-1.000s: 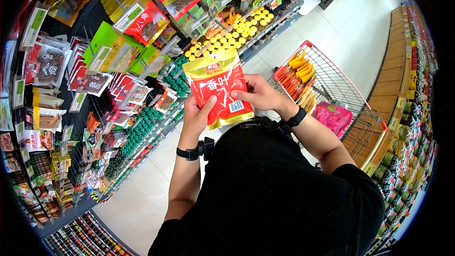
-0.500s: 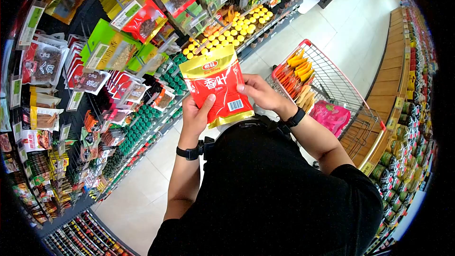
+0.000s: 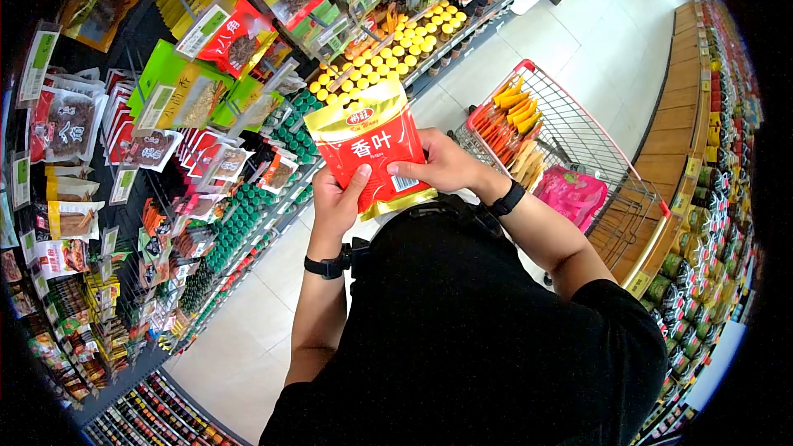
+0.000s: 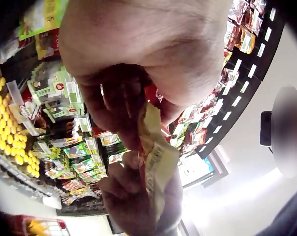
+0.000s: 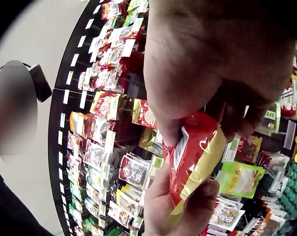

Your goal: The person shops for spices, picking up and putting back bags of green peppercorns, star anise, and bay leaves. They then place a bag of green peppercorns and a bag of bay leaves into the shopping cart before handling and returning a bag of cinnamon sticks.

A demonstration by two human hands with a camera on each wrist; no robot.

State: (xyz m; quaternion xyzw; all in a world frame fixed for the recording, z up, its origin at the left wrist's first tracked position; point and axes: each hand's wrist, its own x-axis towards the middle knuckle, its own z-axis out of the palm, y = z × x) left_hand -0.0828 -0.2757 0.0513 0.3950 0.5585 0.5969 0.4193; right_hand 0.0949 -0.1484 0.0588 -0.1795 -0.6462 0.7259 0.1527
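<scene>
A red packet with gold ends (image 3: 377, 149) is held up in front of the body in the head view, its printed front facing the camera. The left hand (image 3: 337, 200) pinches its lower left side, thumb on the front. On the lower right side the right hand (image 3: 446, 163) grips it, thumb also on the front. The left wrist view shows the packet's pale gold edge (image 4: 158, 162) between both hands. In the right wrist view the red packet (image 5: 195, 147) is bent, with its barcode side partly showing.
Hanging packets (image 3: 74, 120) fill the shelf on the left, above green-capped and yellow-capped jars (image 3: 388, 62). A shopping cart (image 3: 607, 120) with orange packets and a pink bag (image 3: 572, 196) stands at right, beside a wooden-edged shelf of jars (image 3: 661, 149).
The packet tilted and its lettering creased half a second ago; now it faces the camera flatter. The right thumb has moved inward across its front. The surroundings have shifted slightly left in the head view.
</scene>
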